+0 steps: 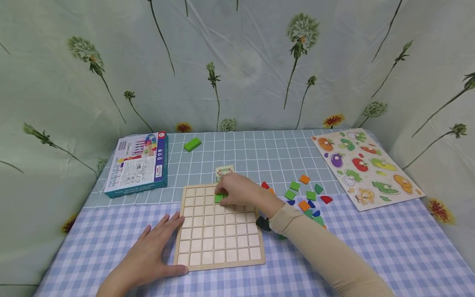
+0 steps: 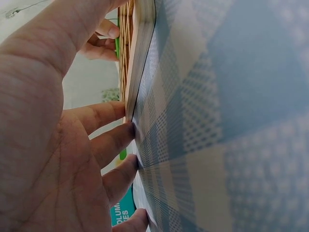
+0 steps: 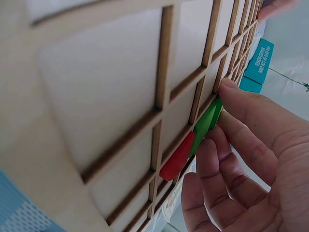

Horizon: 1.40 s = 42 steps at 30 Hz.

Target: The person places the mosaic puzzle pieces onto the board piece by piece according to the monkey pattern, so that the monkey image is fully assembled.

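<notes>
A wooden grid board (image 1: 213, 267) with square cells lies on the table in front of me. My right hand (image 1: 239, 190) reaches over its far rows and pinches a green square tile (image 1: 219, 199) between thumb and fingers. In the right wrist view the green tile (image 3: 205, 123) is down at the cells, and a red piece (image 3: 177, 157) sits beside it. My left hand (image 1: 152, 249) lies spread at the board's left side, with thumb and index finger at its edge. The other left fingertips touch the cloth in the left wrist view.
Several loose tiles, among them an orange square (image 1: 304, 179) and a red quarter piece (image 1: 326, 199), lie right of the board. Behind it are a pattern card (image 1: 225, 169) and a green block (image 1: 192, 144). A box (image 1: 137, 161) lies at left, a vegetable puzzle (image 1: 365, 167) at right.
</notes>
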Motion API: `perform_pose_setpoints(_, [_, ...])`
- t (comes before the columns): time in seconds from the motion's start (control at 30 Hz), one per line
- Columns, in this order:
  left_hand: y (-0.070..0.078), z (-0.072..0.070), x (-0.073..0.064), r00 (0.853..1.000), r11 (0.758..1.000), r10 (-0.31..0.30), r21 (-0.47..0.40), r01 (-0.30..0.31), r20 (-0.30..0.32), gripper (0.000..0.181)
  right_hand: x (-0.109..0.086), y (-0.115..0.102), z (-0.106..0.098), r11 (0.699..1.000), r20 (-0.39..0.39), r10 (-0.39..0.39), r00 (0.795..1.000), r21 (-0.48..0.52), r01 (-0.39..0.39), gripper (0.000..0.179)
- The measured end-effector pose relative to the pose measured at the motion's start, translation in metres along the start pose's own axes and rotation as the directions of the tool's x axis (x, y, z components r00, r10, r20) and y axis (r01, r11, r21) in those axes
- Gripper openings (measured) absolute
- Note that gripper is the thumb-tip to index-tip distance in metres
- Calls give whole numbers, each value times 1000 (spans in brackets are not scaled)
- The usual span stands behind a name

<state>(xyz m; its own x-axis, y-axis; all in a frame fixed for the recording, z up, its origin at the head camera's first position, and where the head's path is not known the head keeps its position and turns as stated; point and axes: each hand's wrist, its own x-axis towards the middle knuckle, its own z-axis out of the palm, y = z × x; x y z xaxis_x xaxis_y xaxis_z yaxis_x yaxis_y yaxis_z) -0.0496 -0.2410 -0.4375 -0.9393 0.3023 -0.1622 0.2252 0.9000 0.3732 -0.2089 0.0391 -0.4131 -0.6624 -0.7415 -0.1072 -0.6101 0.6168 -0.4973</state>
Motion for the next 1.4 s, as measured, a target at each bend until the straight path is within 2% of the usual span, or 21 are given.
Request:
perform_pose_setpoints(0.13, [0, 0, 0, 1000, 1000, -8, -6, 8, 12, 127, 0, 0, 0, 1000, 1, -2, 1000, 0, 2, 24])
perform_pose_setpoints(0.73, [0, 0, 0, 1000, 1000, 14, 4, -14, -7, 126, -3, 0, -1, 1000, 2, 5, 1000, -21, -5, 26])
perform_pose_setpoints(0.87, [0, 0, -1, 1000, 1000, 15, 4, -15, -3, 126, -6, 3, -4, 1000, 6, 29, 1000, -11, -29, 27])
perform_pose_setpoints(1.1, [-1, 0, 0, 1000, 1000, 8, -3, -8, -7, 126, -22, 16, -15, 998, -30, 64, 997, 5, -64, 26])
perform_pose_setpoints(1.23, [-1, 0, 0, 1000, 1000, 11, -2, -11, -8, 127, -37, 27, -24, 994, -44, 106, 993, 43, -104, 25])
perform_pose_setpoints(1.4, [-2, 0, 0, 1000, 1000, 17, -21, -17, -10, 126, -58, 43, -36, 990, -61, 140, 988, 35, -138, 26])
